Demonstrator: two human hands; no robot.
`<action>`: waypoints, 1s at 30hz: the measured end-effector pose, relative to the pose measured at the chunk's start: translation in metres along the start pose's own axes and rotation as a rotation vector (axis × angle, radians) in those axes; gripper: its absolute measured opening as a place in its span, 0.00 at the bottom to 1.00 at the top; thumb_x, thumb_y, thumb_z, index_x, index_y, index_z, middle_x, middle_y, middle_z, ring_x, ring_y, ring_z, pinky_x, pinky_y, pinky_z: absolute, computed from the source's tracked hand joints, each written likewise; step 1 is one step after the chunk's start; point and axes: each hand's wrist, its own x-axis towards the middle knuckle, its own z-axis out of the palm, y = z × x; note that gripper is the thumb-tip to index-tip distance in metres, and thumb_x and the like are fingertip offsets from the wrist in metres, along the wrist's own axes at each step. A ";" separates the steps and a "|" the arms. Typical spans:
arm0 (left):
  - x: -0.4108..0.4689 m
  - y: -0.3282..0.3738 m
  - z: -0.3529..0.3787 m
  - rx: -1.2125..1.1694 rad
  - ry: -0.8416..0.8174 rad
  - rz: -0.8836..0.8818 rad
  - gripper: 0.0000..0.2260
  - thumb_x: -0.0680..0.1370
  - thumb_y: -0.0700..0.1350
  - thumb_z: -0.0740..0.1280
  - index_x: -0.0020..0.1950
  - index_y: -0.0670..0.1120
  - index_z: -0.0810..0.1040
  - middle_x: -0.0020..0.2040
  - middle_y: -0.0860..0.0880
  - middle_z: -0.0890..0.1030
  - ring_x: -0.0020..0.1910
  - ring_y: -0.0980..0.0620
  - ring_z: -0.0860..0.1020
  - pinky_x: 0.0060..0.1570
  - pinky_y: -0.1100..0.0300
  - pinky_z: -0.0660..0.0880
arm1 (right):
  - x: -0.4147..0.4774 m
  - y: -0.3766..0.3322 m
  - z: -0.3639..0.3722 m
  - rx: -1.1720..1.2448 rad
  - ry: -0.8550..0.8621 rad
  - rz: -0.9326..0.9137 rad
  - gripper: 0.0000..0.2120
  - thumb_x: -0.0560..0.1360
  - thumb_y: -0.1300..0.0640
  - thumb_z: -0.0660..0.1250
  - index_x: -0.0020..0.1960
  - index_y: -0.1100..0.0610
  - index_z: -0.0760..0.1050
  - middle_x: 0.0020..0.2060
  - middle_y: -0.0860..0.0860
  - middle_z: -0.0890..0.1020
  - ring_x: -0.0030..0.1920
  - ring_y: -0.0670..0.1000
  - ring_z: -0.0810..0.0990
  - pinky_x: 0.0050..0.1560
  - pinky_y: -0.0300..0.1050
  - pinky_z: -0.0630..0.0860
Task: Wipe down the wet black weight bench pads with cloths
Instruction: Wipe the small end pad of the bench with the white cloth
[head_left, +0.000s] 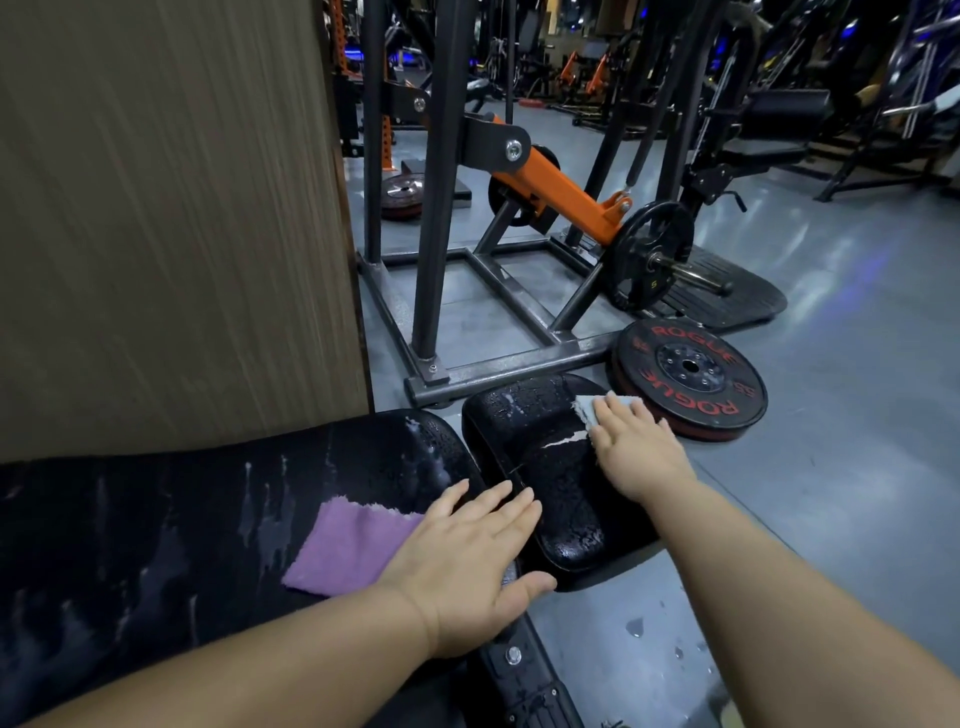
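Both hands are busy wiping. The left hand (467, 561) lies flat with straight fingers. It presses the edge of a purple cloth (348, 545) onto the long pad (156, 519). Its fingertips reach over the gap to the small pad (524, 431). The right hand (634, 452) is flat too, with straight fingers. It presses a pale cloth (597, 408) onto the far right side of the small pad. Neither hand is gripping; they just push down.

The long pad has white streaks and drips running down it. The small pad is covered in tiny drops. It also has a torn crack in its skin, just beside the right hand. A big weight plate (691, 374) lies on the floor (857, 441) near the small pad. A few drops of water (634, 626) sit on the floor too.

I think the job is about in the middle, because both pads look wet. Next, each hand should slide its cloth across its pad, pushing firmly. It should go gently over the crack so the cloth does not catch.
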 end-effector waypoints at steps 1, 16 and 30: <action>0.000 0.000 0.000 0.004 -0.005 0.000 0.36 0.75 0.67 0.38 0.80 0.52 0.43 0.80 0.57 0.42 0.77 0.58 0.38 0.74 0.53 0.32 | -0.001 -0.003 0.001 -0.010 0.000 -0.003 0.22 0.83 0.51 0.45 0.77 0.50 0.53 0.77 0.45 0.53 0.76 0.51 0.48 0.74 0.55 0.48; -0.001 0.002 -0.001 0.036 -0.048 -0.009 0.38 0.74 0.70 0.35 0.80 0.52 0.40 0.79 0.57 0.39 0.74 0.61 0.31 0.72 0.52 0.28 | 0.011 -0.027 0.003 -0.014 -0.045 -0.179 0.23 0.83 0.50 0.46 0.78 0.49 0.51 0.78 0.44 0.51 0.77 0.48 0.47 0.75 0.52 0.45; 0.017 -0.003 -0.009 0.010 -0.048 -0.042 0.46 0.69 0.73 0.35 0.80 0.48 0.47 0.80 0.52 0.48 0.78 0.54 0.41 0.74 0.53 0.33 | 0.009 -0.065 0.006 0.018 -0.112 -0.417 0.23 0.84 0.50 0.47 0.78 0.48 0.52 0.77 0.42 0.51 0.77 0.47 0.45 0.74 0.48 0.42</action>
